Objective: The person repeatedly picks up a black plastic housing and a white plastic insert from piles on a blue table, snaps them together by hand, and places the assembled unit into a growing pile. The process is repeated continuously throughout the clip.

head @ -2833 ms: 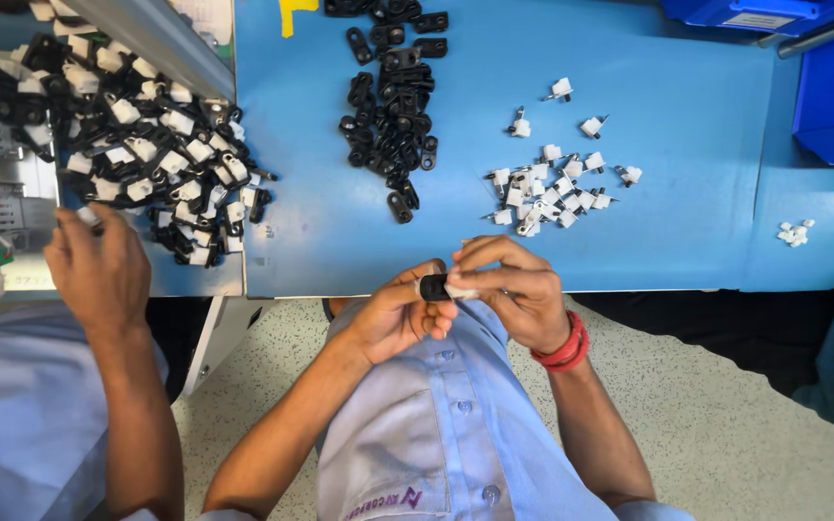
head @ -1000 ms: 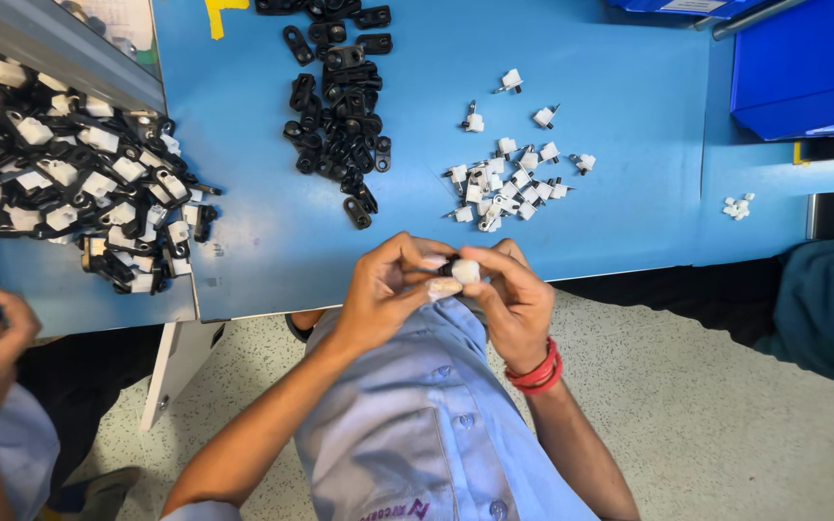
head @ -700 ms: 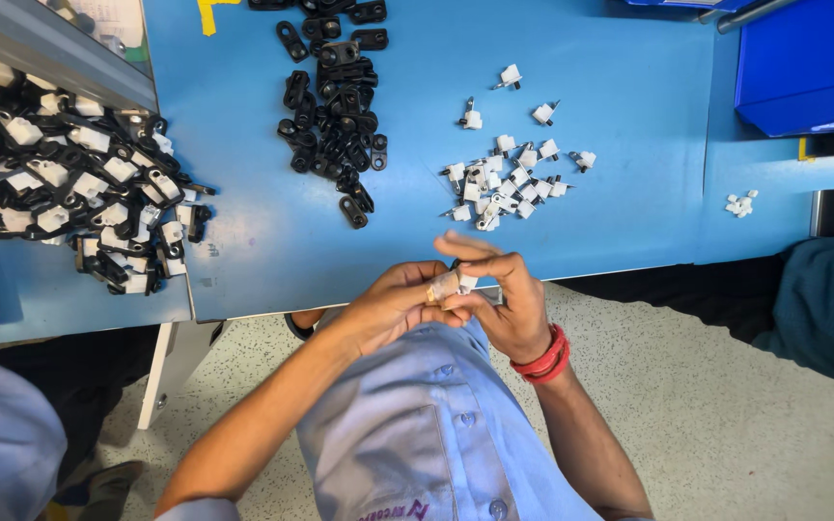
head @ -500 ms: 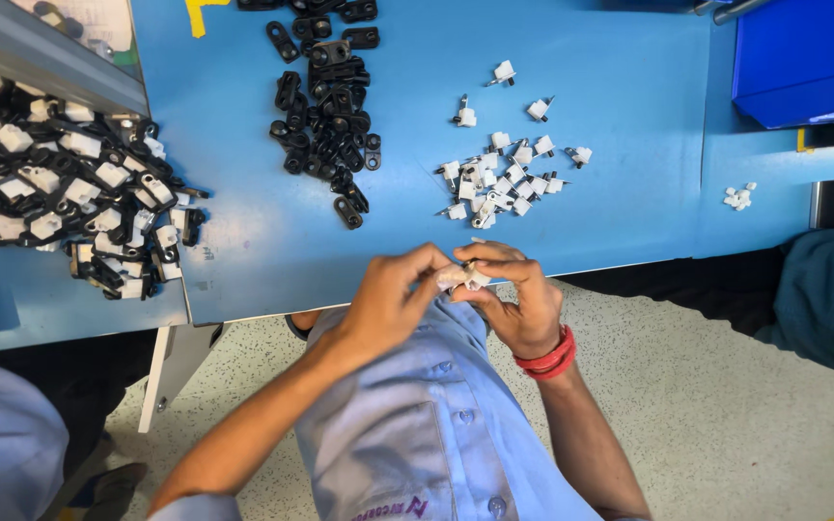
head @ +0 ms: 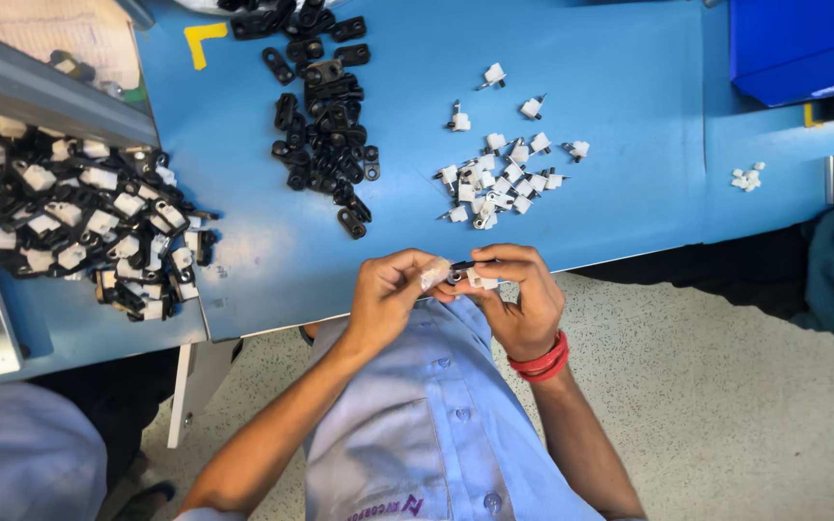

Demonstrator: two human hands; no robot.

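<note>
My left hand [head: 390, 292] and my right hand [head: 519, 292] meet at the near edge of the blue table [head: 629, 116], fingertips pinched together around a small black and white plastic part [head: 463, 275]. A red band sits on my right wrist. On the table beyond my hands lie a heap of black plastic clips [head: 325, 135] and a scatter of small white plastic pieces [head: 499, 174]. A large pile of joined black-and-white parts [head: 89, 227] lies at the left.
A few white pieces [head: 747, 178] lie apart at the right. A blue bin [head: 803, 43] stands at the far right corner. A grey rail [head: 41, 92] crosses the upper left. Another person's pale blue sleeve [head: 21, 453] shows at the lower left.
My hands have stayed together at the table edge, working the small part between the fingertips. The other person's hand at the left has dropped out of sight.
</note>
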